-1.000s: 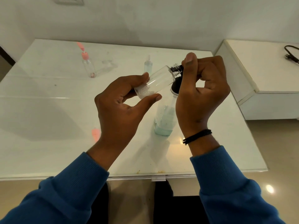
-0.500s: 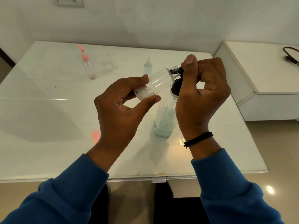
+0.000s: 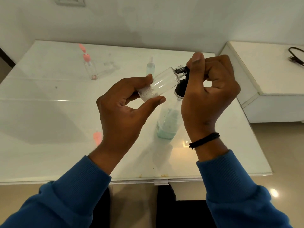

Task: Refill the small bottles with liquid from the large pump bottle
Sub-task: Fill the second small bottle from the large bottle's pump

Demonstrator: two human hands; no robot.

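Small bottle (image 3: 162,83) held tilted, base pinched by left hand (image 3: 125,109) fingers; black cap (image 3: 185,70) gripped by right hand (image 3: 209,89) fingers, presumably for unscrewing before refill.

Head-worn view, downward, close over table (image 3: 49,129)

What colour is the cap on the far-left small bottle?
Pink cap, flip top open, clearest in the head view.
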